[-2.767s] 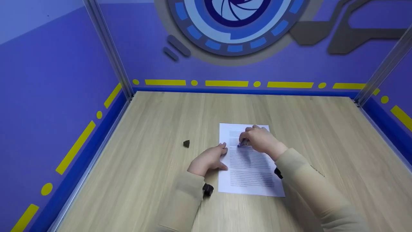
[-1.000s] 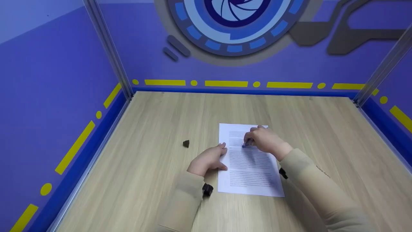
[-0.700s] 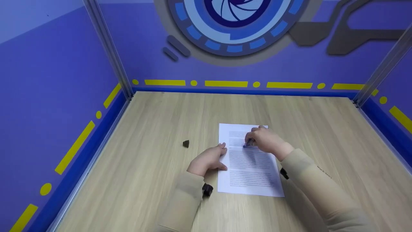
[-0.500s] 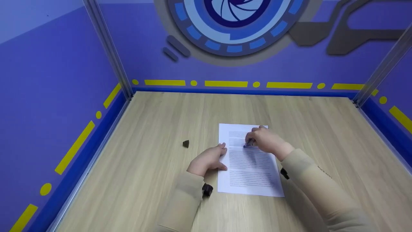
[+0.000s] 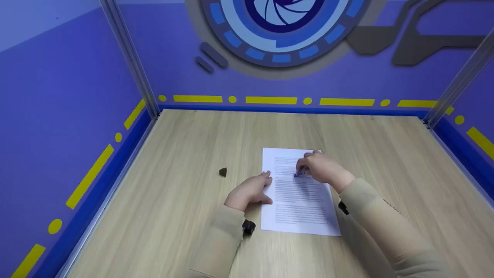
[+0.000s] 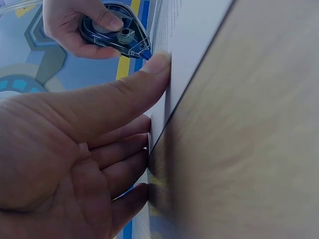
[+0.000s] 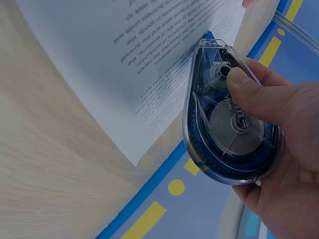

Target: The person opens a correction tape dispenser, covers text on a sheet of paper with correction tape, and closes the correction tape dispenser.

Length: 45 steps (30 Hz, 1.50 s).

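Note:
A printed sheet of paper [image 5: 297, 208] lies on the wooden table. The right hand [image 5: 322, 168] pinches a clear and blue correction tape dispenser [image 7: 227, 119] between thumb and fingers, its blue tip down at the printed lines in the sheet's upper half. In the left wrist view the dispenser [image 6: 117, 32] appears beyond the left thumb. The left hand [image 5: 251, 191] rests on the sheet's left edge with thumb and fingers spread; its fingertips touch the paper and the table. Part of the dispenser is hidden by the right hand in the head view.
A small dark wedge-shaped piece [image 5: 223, 172] lies on the table [image 5: 185, 193] left of the sheet. Blue-purple panels [image 5: 173, 58] with yellow marks and metal posts stand along the table's back and sides. A black wrist device [image 5: 249, 227] sits by the left cuff.
The right hand has moved right across the sheet with the dispenser, slowly over the last second. The left hand and the paper stay in place.

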Available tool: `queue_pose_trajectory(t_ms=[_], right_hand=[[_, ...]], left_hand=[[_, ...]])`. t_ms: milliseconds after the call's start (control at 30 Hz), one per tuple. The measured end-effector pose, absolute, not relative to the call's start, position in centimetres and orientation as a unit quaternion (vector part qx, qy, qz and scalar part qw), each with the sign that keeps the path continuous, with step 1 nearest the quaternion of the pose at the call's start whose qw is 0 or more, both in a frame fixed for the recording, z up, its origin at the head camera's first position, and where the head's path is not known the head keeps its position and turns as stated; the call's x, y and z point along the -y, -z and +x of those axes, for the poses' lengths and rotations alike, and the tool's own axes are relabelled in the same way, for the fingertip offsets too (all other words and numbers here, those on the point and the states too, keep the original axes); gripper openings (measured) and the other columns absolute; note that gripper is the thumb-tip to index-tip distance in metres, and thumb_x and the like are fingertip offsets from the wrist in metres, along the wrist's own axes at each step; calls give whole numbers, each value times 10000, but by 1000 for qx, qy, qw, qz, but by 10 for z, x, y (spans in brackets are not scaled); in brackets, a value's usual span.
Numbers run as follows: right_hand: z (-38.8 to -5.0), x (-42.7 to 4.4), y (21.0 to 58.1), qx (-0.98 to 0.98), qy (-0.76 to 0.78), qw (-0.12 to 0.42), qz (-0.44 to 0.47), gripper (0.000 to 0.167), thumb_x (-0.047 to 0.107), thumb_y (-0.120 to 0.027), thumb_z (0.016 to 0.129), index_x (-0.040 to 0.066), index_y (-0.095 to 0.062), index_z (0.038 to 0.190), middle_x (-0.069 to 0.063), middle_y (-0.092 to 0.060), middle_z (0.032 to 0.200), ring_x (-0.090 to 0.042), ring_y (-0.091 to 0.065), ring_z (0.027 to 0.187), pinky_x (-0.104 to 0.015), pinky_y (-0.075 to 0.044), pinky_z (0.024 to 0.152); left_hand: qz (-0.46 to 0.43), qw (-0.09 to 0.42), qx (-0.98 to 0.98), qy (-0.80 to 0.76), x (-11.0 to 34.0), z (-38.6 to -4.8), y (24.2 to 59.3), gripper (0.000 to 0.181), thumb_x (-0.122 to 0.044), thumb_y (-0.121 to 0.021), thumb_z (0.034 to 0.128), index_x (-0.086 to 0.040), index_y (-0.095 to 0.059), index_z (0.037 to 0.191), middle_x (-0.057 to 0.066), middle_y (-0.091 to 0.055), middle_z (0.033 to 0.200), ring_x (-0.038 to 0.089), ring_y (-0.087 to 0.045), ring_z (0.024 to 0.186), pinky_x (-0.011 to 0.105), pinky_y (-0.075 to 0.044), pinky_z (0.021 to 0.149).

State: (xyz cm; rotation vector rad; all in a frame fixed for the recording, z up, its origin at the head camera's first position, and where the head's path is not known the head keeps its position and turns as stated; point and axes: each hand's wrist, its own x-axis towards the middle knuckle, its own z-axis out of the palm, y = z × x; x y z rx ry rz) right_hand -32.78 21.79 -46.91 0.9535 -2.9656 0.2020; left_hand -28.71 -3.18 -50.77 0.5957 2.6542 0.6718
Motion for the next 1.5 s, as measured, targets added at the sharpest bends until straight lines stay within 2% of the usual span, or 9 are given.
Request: queue_pose_trajectory(t_ms=[500, 667, 900, 1500], right_hand=[[-329, -220, 468, 954, -76, -16, 289, 183, -1, -705, 920, 128, -786, 1021, -66, -721, 989, -247, -593, 869, -498, -549, 883], [-330, -222, 469, 952, -76, -10, 296, 169, 0, -704, 924, 120, -786, 1011, -66, -723, 981, -242, -617, 871, -490, -547, 895], [-329, -225, 470, 950, -64, 12, 306, 189, -27, -735, 889, 125, -788, 989, -67, -719, 958, -260, -613, 868, -471, -570, 834], [-328, -230, 468, 954, -70, -10, 292, 193, -15, -709, 915, 123, -785, 1027, -77, -719, 994, -245, -592, 872, -476, -564, 833]], left_hand=[[195, 175, -935, -240, 31, -288, 509, 798, -183, -838, 864, -31, -441, 1540, 92, -289, 1698, 246, -276, 1583, 359, -256, 1305], [197, 174, -935, -237, 31, -288, 509, 795, -188, -838, 865, -33, -446, 1539, 93, -294, 1697, 247, -279, 1582, 358, -258, 1304], [200, 171, -935, -239, 32, -287, 509, 794, -178, -843, 857, -31, -454, 1533, 80, -302, 1695, 237, -286, 1580, 352, -265, 1301], [189, 170, -937, -241, 30, -286, 508, 785, -182, -841, 859, -46, -462, 1533, 72, -300, 1695, 231, -285, 1579, 347, -257, 1304]])
